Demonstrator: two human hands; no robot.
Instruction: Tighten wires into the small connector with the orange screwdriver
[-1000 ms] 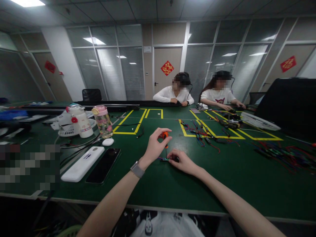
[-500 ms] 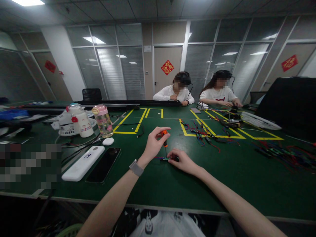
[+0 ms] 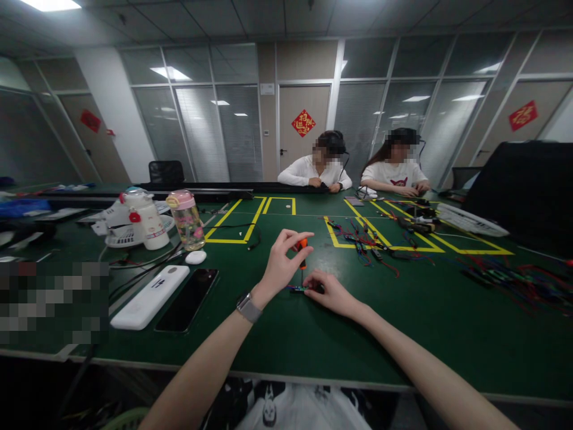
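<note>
My left hand (image 3: 282, 263), with a watch on its wrist, pinches the orange handle of a small screwdriver (image 3: 302, 246) and holds it upright, tip down. Under that tip a small dark part with coloured wires (image 3: 299, 289) lies on the green table (image 3: 403, 322). My right hand (image 3: 330, 291) presses flat on the right end of this part and pins it to the table. The two hands are close together at the table's middle.
A white power bank (image 3: 150, 297), a black phone (image 3: 188, 300), a white mouse-like case (image 3: 196, 257), a pink-lidded bottle (image 3: 187, 220) and a white jug (image 3: 145, 218) stand left. Loose coloured wires (image 3: 371, 242) lie in yellow-taped boxes. Two people sit across the table.
My left hand's fingers have shifted slightly on the screwdriver handle, turning it. My right hand has stayed on the part.
</note>
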